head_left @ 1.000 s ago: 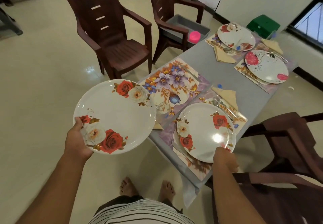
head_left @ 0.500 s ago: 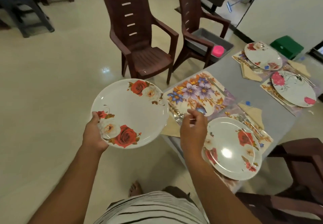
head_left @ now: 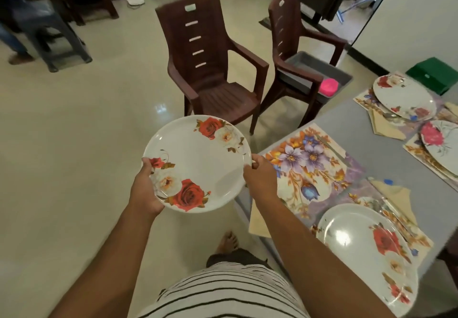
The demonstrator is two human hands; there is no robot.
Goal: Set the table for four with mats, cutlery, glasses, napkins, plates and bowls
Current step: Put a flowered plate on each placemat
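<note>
White rose-print plate (head_left: 198, 162) held roughly level at frame centre, off the counter (head_left: 357, 129) edge; bare floral mat (head_left: 307, 169) just right; three plated mats further right.

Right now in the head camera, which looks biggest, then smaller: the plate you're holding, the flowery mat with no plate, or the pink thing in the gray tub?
1. Flowery mat
2. Held plate, though it is nearer the camera, so unsure
3. Pink thing, farther away

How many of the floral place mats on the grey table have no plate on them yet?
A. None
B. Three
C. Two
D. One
D: only the near floral place mat lies bare; the white rose-patterned plate for it is held off the grey table by the left hand and right hand.
</note>
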